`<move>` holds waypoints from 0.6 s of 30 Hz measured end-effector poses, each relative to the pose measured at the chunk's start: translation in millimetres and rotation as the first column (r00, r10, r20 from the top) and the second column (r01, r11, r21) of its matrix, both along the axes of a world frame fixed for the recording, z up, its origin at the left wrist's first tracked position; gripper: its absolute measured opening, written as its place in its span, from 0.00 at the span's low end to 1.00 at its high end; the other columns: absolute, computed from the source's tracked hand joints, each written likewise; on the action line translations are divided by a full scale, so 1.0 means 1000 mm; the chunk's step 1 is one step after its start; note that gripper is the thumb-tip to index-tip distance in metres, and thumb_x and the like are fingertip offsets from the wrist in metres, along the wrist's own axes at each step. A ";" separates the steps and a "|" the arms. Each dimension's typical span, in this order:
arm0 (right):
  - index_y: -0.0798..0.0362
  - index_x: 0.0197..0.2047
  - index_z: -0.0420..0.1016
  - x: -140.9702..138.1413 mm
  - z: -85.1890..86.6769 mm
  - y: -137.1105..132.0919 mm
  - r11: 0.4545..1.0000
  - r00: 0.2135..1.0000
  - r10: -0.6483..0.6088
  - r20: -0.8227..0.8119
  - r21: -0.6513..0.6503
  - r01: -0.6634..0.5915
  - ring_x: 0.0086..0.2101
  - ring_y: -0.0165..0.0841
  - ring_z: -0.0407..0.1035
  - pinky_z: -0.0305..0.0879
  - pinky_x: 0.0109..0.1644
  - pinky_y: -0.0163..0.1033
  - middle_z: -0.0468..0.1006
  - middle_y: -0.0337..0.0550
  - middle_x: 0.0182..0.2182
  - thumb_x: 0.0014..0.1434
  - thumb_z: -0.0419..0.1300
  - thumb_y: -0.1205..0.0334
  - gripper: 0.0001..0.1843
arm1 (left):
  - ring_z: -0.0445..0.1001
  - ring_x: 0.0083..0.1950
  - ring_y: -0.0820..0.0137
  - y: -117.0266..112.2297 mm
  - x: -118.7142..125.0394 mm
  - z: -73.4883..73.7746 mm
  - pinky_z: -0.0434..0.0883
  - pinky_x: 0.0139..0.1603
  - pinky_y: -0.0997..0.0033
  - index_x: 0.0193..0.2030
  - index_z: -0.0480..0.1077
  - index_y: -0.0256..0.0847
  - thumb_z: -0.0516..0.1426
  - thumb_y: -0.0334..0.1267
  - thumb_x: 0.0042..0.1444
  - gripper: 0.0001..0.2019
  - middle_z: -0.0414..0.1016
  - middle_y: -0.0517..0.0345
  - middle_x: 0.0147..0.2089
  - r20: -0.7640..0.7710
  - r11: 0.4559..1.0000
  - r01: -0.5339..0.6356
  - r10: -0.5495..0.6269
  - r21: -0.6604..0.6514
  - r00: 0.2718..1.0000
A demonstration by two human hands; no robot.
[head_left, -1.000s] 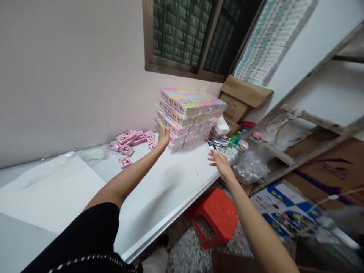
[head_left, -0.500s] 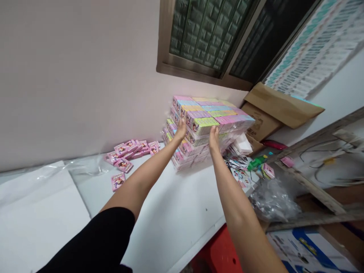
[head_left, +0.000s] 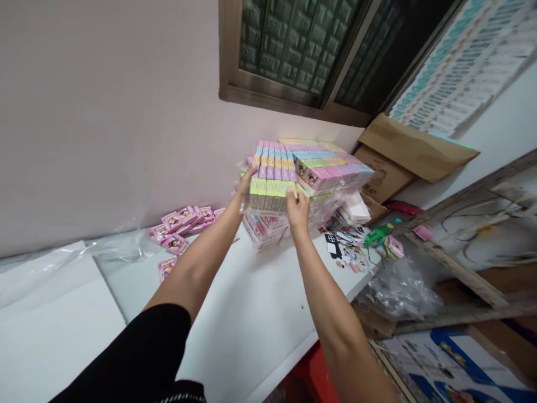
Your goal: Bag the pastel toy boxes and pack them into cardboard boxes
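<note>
Both my hands grip a clear-wrapped pack of small boxes [head_left: 272,174], with rows of pink, blue, orange, purple and green. My left hand [head_left: 246,182] closes on its left side; my right hand [head_left: 298,208] holds its near right corner, thumb on the green row. The pack is tilted towards me at the left front of a stack. Beside it on the right sits another multicoloured pack [head_left: 335,168], on top of more wrapped packs. Under the held pack, lower pink packs [head_left: 268,232] stand on the white table [head_left: 243,313].
Loose pink boxes [head_left: 178,224] lie left by the wall, near a white board [head_left: 59,324] and clear plastic film [head_left: 126,243]. To the right are loose printed cards [head_left: 352,246], a green bottle [head_left: 380,234], a cardboard box [head_left: 377,176] and a crumpled plastic bag [head_left: 406,291]. A window is above.
My hands have closed on the left top pack and tipped it towards me, pulling it apart from the pack on its right. The view has shifted slightly.
</note>
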State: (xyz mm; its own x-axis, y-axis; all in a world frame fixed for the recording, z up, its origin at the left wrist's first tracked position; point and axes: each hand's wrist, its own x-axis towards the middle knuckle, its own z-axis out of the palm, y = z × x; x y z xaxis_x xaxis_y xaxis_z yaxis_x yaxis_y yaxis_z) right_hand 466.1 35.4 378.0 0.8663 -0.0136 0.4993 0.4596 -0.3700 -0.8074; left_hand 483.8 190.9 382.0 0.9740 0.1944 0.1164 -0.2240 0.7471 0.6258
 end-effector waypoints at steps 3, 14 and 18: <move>0.59 0.52 0.78 -0.070 0.008 -0.006 0.998 0.999 0.005 0.045 -0.068 -0.002 0.46 0.39 0.67 0.64 0.59 0.48 0.69 0.52 0.42 0.61 0.55 0.45 0.28 | 0.76 0.58 0.53 -0.005 -0.061 -0.003 0.70 0.64 0.52 0.62 0.67 0.31 0.53 0.41 0.59 0.26 0.80 0.46 0.51 -0.052 1.000 0.009 -0.010 -0.025 0.999; 0.48 0.68 0.63 -0.370 0.029 -0.181 0.884 0.870 -0.468 0.155 0.075 0.462 0.58 0.37 0.65 0.63 0.65 0.48 0.69 0.50 0.57 0.68 0.53 0.51 0.28 | 0.75 0.58 0.51 -0.220 -0.274 0.059 0.76 0.58 0.51 0.55 0.70 0.42 0.57 0.31 0.56 0.18 0.81 0.58 0.49 0.103 0.917 0.395 -0.388 -0.058 0.916; 0.45 0.68 0.63 -0.511 0.043 -0.256 0.617 0.601 -0.783 0.158 0.081 0.782 0.57 0.38 0.65 0.64 0.64 0.52 0.69 0.50 0.57 0.68 0.52 0.50 0.28 | 0.73 0.62 0.53 -0.347 -0.380 0.079 0.76 0.58 0.51 0.59 0.68 0.45 0.56 0.31 0.60 0.20 0.80 0.57 0.52 0.082 0.590 0.798 -0.796 -0.123 0.600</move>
